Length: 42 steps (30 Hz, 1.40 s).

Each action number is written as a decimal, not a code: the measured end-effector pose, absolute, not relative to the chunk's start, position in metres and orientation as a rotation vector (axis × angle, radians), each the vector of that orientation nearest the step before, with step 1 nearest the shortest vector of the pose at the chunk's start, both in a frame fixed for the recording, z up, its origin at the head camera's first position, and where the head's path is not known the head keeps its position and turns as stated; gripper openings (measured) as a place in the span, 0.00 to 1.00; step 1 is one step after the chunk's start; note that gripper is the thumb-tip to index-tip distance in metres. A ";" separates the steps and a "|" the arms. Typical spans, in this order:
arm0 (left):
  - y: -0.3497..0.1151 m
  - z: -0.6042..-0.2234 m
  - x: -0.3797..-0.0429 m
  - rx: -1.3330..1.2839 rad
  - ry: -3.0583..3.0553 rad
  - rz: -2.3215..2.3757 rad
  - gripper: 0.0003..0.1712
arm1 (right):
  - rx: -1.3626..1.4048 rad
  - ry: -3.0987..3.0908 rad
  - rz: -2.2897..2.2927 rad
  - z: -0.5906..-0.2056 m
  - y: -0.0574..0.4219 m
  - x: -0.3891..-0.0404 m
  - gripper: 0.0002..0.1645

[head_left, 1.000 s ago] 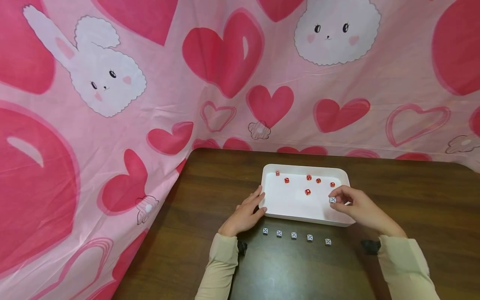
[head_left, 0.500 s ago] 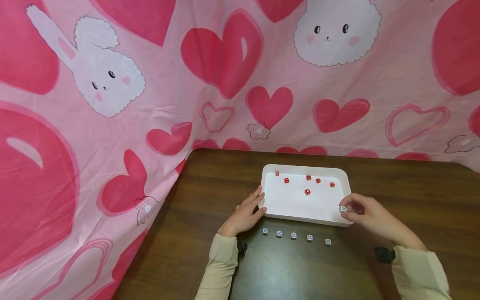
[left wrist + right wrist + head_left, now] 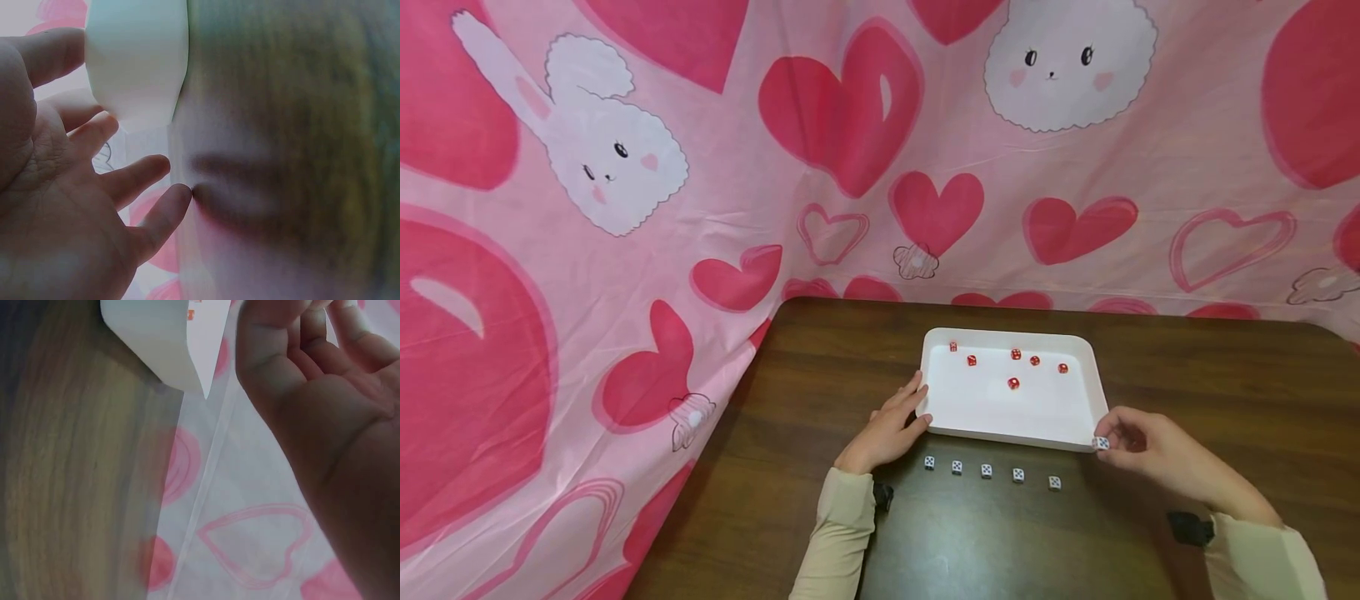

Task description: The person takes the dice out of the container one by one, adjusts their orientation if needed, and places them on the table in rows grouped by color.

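My right hand [image 3: 1172,454] pinches a white die [image 3: 1101,443] between thumb and fingers, beside the near right corner of the white tray [image 3: 977,408]. The die shows a face with several dark pips; the right wrist view has the hand [image 3: 325,394] but not the die. My left hand [image 3: 883,429] rests against the tray's left wall, fingers spread and fairly straight. In the left wrist view that hand's thumb and fingers touch the tray [image 3: 137,56] at its end. Red dice, among them one near the middle [image 3: 1013,383], lie scattered inside the tray.
On the dark wooden table [image 3: 820,375], several white dice stand in a spaced row in front of the tray, from a left one [image 3: 929,462] to a right one [image 3: 1055,482]. A pink heart-patterned cloth [image 3: 850,233] hangs behind and at the left.
My right hand has carried the white die from over the tray's right part toward the right and nearer to me, past the tray's corner. The left hand stays at the tray.
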<state>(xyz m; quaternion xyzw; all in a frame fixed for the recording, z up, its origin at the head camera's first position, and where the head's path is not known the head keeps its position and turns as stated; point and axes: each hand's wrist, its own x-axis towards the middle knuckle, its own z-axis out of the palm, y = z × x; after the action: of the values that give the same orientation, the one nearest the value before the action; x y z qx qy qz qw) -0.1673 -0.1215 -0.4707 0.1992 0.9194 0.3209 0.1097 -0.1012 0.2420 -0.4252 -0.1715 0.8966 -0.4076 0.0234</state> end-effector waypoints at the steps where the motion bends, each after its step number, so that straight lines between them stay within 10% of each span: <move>1: -0.121 -0.471 -0.167 0.586 2.702 0.944 0.32 | -0.543 2.766 -1.273 -0.426 0.243 -0.100 0.10; 42: -0.122 -0.469 -0.167 0.613 2.708 0.947 0.32 | -0.542 2.636 -1.172 -0.472 0.237 -0.088 0.10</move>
<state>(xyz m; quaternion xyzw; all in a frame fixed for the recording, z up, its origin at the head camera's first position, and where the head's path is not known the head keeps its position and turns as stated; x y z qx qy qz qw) -0.1668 -0.1219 -0.4695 0.2077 0.9181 0.3211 0.1041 -0.0875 0.2372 -0.4724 -0.1836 0.8932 -0.3972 0.1032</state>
